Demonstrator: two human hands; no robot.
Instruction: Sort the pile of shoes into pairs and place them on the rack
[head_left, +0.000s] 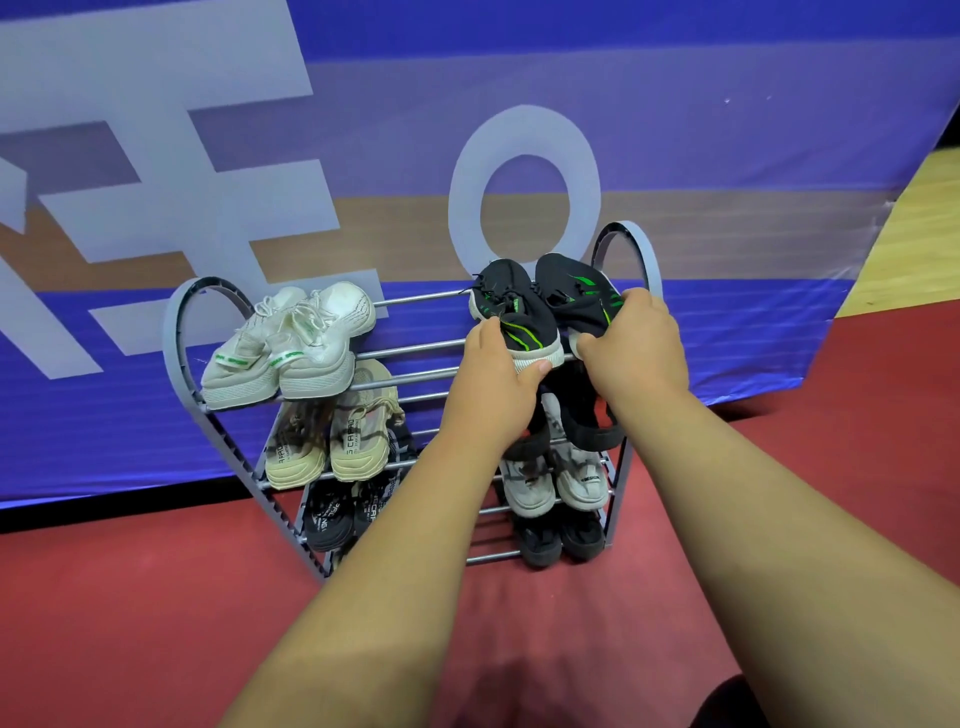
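I am seating the black knit sneakers with green stripes (540, 306) at two o'clock on the grey metal rack (410, 351); left hand (493, 384) and right hand (636, 345) fingers are clamping their heels. Next, I judge, releasing gently.

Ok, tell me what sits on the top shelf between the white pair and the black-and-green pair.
Nothing: in the head view only bare rack bars run between the white pair and the black-and-green pair.
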